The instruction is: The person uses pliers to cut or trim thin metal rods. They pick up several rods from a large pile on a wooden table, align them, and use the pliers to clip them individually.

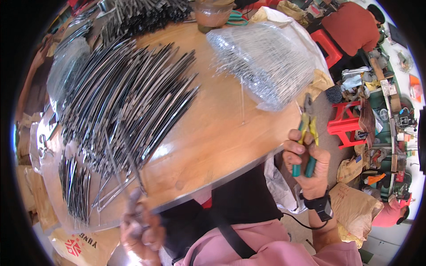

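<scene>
My right hand (pixel 308 162), past the table's right edge, is wrapped round pliers (pixel 303 133) with green and yellow handles, their metal jaws pointing up. My left hand (pixel 141 228), smeared by motion, is at the table's near edge. Its fingers are closed on a thin metal strip (pixel 116 165), also blurred, which slants up and left from them. Just beyond lies a broad pile of long dark metal strips (pixel 120 97), with a smaller bundle of strips (pixel 74 188) to its near left. A few loose strips (pixel 113 198) lie close to my left hand.
A clear plastic bag of thin wires (pixel 266 62) lies on the far right of the wooden table (pixel 213 146). Behind stand a brownish tub (pixel 214 13) and green-handled scissors (pixel 237 18). Red stools (pixel 344 124) and a seated person (pixel 353 26) are at the right.
</scene>
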`<state>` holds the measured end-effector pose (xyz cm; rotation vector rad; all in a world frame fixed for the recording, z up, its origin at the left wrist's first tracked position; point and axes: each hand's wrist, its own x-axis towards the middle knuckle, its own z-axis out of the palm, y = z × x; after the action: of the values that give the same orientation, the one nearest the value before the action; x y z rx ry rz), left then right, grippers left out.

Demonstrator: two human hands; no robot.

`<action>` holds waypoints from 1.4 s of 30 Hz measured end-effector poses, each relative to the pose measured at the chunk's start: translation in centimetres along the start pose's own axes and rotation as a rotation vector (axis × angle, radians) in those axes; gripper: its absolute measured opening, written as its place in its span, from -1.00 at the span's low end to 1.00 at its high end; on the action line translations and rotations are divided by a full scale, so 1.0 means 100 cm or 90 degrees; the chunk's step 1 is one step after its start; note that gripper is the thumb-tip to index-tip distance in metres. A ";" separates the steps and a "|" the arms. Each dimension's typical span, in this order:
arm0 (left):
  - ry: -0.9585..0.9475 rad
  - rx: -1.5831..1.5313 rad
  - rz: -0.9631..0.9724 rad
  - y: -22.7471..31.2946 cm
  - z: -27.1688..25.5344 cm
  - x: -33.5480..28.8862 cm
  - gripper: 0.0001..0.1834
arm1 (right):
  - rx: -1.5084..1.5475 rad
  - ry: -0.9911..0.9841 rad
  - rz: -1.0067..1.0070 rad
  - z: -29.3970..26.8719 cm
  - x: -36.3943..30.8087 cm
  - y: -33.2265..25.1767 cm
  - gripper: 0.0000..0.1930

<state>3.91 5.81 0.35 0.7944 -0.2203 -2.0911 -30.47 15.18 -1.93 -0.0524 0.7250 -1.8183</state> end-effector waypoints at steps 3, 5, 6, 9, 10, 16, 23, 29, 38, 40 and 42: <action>-0.077 0.055 -0.212 -0.039 0.021 0.034 -0.49 | 0.023 -0.103 0.038 0.018 0.007 0.026 -0.82; -0.108 0.013 -0.261 -0.042 0.028 0.036 -0.58 | -0.093 -0.113 0.051 0.030 0.006 0.034 -0.78; -0.113 0.020 -0.249 -0.038 0.025 0.032 -0.60 | -0.211 -0.118 0.022 0.031 0.005 0.034 -0.78; -0.048 0.220 -0.190 -0.036 0.020 0.030 -0.66 | -0.505 -0.105 -0.087 0.027 -0.001 0.018 -0.82; -0.015 0.299 -0.144 -0.042 0.016 0.032 -0.71 | -0.581 -0.131 -0.145 0.021 0.002 0.013 -0.83; -0.027 0.542 -0.046 -0.051 0.001 0.029 -0.82 | -0.978 -0.271 -0.255 0.032 0.013 -0.010 -0.83; -0.043 0.577 -0.238 -0.050 0.008 0.037 -0.92 | -1.167 -0.514 -0.358 0.054 0.031 0.017 -0.78; -0.058 0.611 -0.246 -0.046 0.004 0.028 -0.91 | -1.186 -0.655 -0.364 0.052 0.037 0.040 -0.69; -0.174 0.654 -0.174 -0.019 0.010 0.034 -0.77 | -1.181 -0.647 -0.375 0.059 0.018 0.046 -0.73; -0.157 0.681 -0.204 -0.022 0.028 0.036 -0.77 | -1.178 -0.649 -0.408 0.061 0.013 0.050 -0.76; -0.216 0.691 -0.236 -0.025 0.029 0.045 -0.74 | -1.163 -0.659 -0.381 0.065 0.008 0.051 -0.79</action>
<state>-1.43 3.47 -0.49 1.1235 -1.5844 -2.3822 -24.02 10.64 0.53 -2.3242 1.3370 -0.7141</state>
